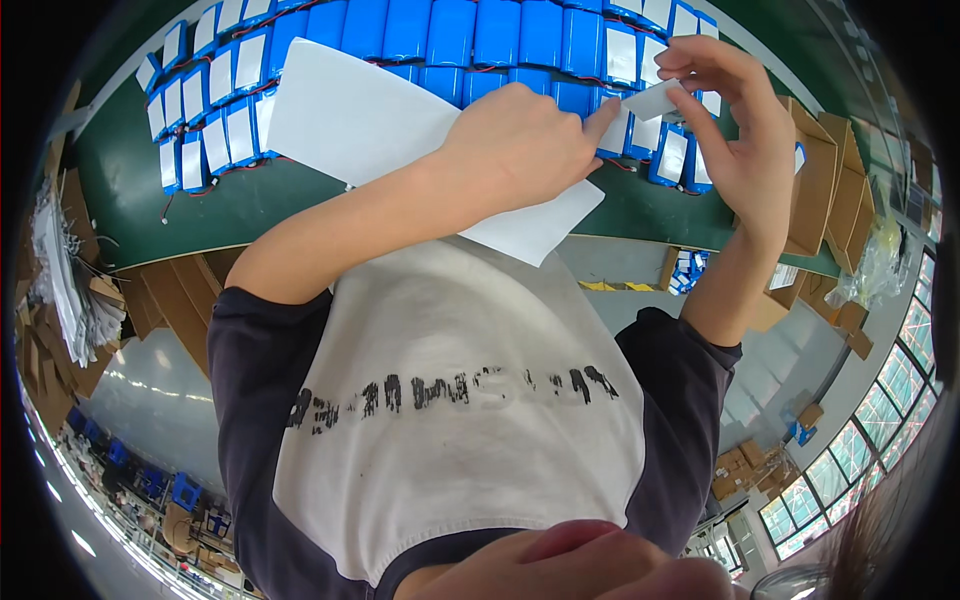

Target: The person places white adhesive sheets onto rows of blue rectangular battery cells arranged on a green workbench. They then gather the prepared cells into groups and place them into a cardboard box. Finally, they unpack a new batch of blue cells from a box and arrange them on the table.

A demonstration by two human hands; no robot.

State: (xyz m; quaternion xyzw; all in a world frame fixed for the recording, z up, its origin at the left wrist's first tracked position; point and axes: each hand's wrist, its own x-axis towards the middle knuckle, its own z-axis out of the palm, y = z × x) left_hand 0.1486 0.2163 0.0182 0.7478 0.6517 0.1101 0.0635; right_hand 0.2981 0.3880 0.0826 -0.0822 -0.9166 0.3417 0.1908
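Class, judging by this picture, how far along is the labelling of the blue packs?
Done: blue packs at both row ends carry white labels. In hand: the right hand pinches one white label; the left hand lies on the white sheet. Left: the middle packs show bare blue.

A small white label (652, 100) is being pinched at its right end by the right hand (735, 125), tilting slightly, just above the packs. The left hand (520, 145) is touching the label's left end with its forefinger while lying on a white sheet (350, 120). The sheet is lying flat and angled on the green table, overlapping rows of blue battery packs (470, 35), many bearing white labels.
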